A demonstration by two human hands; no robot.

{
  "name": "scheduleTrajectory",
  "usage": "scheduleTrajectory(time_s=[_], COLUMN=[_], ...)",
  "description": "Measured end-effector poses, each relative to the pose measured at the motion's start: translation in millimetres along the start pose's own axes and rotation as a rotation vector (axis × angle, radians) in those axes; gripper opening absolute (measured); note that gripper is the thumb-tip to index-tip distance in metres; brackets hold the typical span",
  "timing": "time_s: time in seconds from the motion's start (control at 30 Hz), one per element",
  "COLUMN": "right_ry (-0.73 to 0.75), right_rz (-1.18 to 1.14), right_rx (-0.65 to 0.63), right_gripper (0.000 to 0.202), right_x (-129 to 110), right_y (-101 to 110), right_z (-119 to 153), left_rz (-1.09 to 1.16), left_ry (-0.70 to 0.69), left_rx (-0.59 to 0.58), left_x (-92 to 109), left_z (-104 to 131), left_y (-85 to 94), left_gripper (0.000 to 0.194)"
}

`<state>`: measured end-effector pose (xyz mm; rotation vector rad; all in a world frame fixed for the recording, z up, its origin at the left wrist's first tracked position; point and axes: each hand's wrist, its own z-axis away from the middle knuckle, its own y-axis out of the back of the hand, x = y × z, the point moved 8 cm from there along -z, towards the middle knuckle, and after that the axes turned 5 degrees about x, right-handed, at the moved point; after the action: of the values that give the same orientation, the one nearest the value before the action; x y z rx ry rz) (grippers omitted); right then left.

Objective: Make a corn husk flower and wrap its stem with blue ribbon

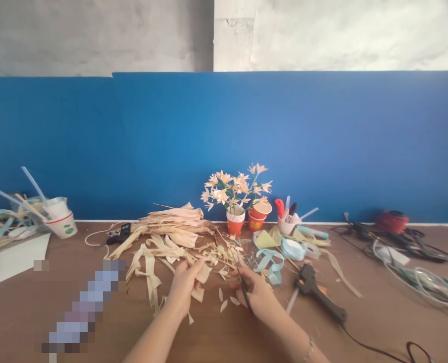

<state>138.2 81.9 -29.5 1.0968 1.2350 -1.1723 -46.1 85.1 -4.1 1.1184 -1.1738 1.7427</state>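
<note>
My left hand [184, 283] pinches a pale piece of dried husk [203, 274] between thumb and fingers. Held in my right hand [257, 292] is a thin dark tool [245, 295], perhaps scissors, its tip pointing up and away. A gap separates the two hands. Small cut petals [224, 305] lie on the brown table between them. Just beyond spreads a heap of husk strips and scraps [167, 234]. Pale flowers on green stems [239, 186] stand upright in a stack of paper cups [235, 223] behind the scraps.
A black glue gun [318, 292] with its cord lies at the right. Light blue ribbon [271, 264] and a cup of pens [286, 223] sit behind it. Cables [416, 267] cover the far right. At the left are a white cup [62, 224] and a paper sheet [17, 259].
</note>
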Motion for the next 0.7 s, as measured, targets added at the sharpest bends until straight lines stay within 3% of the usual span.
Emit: scheduleTrajectory(time_s=[0.17, 0.33, 0.43, 0.6, 0.7], right_ry=[0.076, 0.007, -0.010, -0.035, -0.030], right_rz=[0.036, -0.146, -0.164, -0.204, -0.163], right_rx=[0.156, 0.019, 0.005, 0.033, 0.037], right_gripper=[0.031, 0.048, 0.049, 0.050, 0.050], right_x=[-11.4, -17.0, -18.4, -19.2, -20.5], right_y=[16.4, -9.7, -19.7, -17.1, -13.4], right_z=[-0.2, 7.6, 11.3, 12.2, 13.3], left_rz=[-0.135, -0.222, -0.207, -0.226, -0.209], left_ry=[0.006, 0.010, 0.007, 0.015, -0.016], left_rx=[-0.090, -0.237, -0.261, -0.307, -0.251], left_x=[-4.9, -10.4, -13.8, -17.4, -11.7], left_z=[10.1, 25.8, 30.7, 33.3, 29.9], left_y=[-14.9, -34.8, -39.3, -43.5, -38.3], left_gripper=[0.031, 0.030, 0.028, 0.027, 0.027])
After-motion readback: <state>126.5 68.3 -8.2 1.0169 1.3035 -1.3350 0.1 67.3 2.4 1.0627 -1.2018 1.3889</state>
